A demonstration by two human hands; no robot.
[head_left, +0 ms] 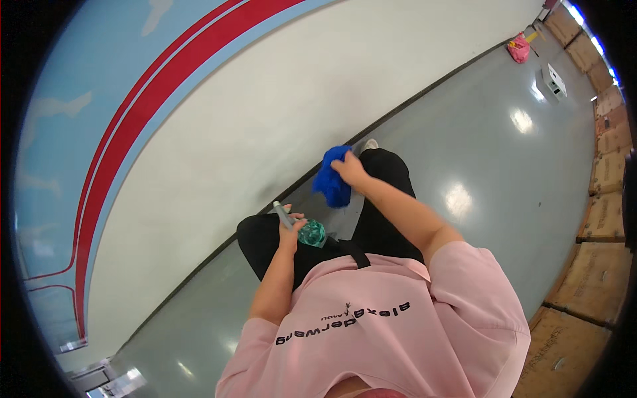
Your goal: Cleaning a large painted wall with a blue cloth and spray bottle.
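Observation:
My left hand (290, 232) is closed round the neck of a spray bottle (312, 233) with a clear green body and a pale grey head. The bottle is tilted over my left thigh, its nozzle end toward the white wall (219, 152). In my right hand (350, 169) is a bunched blue cloth (333, 179), pinched near its top and hanging down between my knees, in front of the wall's foot. The two hands are apart, the right one farther forward.
A dark baseboard (424, 95) runs where the wall meets the grey floor (484, 166). Brown boxes (592, 273) line the far right. Farther off on the floor are a pink bag (519, 50) and a white box-like thing (553, 81). A red band (126, 123) crosses the wall's blue upper part.

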